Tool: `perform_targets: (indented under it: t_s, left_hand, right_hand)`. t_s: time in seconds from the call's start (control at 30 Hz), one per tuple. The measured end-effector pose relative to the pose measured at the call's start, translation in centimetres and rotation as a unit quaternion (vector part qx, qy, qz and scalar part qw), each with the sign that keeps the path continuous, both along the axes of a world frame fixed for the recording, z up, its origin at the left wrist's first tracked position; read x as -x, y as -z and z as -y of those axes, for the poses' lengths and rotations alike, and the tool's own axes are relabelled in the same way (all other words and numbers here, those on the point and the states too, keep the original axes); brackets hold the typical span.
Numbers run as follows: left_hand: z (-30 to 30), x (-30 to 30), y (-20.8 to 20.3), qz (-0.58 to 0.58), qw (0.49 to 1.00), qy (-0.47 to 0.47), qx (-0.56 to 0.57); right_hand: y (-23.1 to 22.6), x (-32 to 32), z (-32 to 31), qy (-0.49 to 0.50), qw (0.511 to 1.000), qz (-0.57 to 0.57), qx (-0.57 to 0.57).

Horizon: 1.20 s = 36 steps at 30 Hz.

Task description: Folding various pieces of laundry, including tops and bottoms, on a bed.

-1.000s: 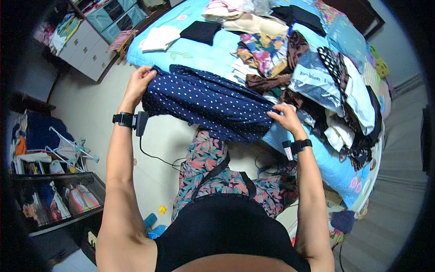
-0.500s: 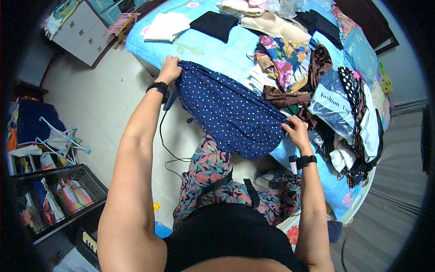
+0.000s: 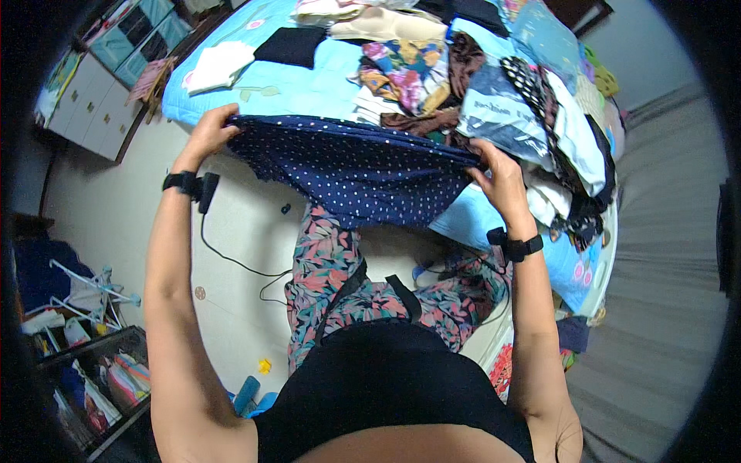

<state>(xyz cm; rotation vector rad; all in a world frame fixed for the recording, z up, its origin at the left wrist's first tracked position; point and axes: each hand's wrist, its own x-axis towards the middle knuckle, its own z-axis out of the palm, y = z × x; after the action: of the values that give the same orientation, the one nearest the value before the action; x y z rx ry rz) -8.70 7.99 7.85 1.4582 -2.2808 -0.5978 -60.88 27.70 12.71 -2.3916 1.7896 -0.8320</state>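
A navy garment with white polka dots (image 3: 347,166) hangs stretched between my two hands at the near edge of the bed. My left hand (image 3: 211,135) pinches its upper left corner. At the other end, my right hand (image 3: 498,176) grips the upper right corner between thumb and fingers. The cloth sags below its top edge, over my knees. Which kind of garment it is, I cannot tell. A folded white cloth (image 3: 220,66) and a folded black cloth (image 3: 290,46) lie side by side on the bed beyond it.
On the blue bedspread (image 3: 567,278) at the right lies a heap of clothes, with a floral cloth (image 3: 405,73) and a clear-bagged garment (image 3: 502,112). A white drawer cabinet (image 3: 96,108) stands far left. Hangers (image 3: 93,297) sit above a dark shelf unit (image 3: 127,339). A cable (image 3: 239,266) trails from my left wrist.
The polka-dot garment is now held more level and pulled wider. My left hand has moved left and slightly down, and my right hand has risen a little. The view has shifted right.
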Motion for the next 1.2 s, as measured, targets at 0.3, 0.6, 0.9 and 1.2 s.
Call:
perform_targets:
  t_s: [0.3,0.6,0.9,1.2]
  left_hand:
    - [-5.5,6.3,-9.7,-0.228,0.928,0.031,0.293]
    - [-5.0,11.3,-10.4,-0.008,0.974,0.072,0.214]
    - [-6.1,9.3,-10.8,-0.088,0.982,0.1,0.132]
    - [-7.7,6.2,-12.3,-0.17,0.97,0.103,-0.136]
  right_hand:
    - [-6.5,2.3,-5.3,0.202,0.932,-0.152,0.259]
    - [-5.2,9.6,-7.1,0.21,0.957,-0.067,0.187]
    - [-6.1,9.2,-9.8,0.199,0.967,-0.04,0.15]
    - [-7.5,7.9,-9.9,0.166,0.985,0.016,0.046]
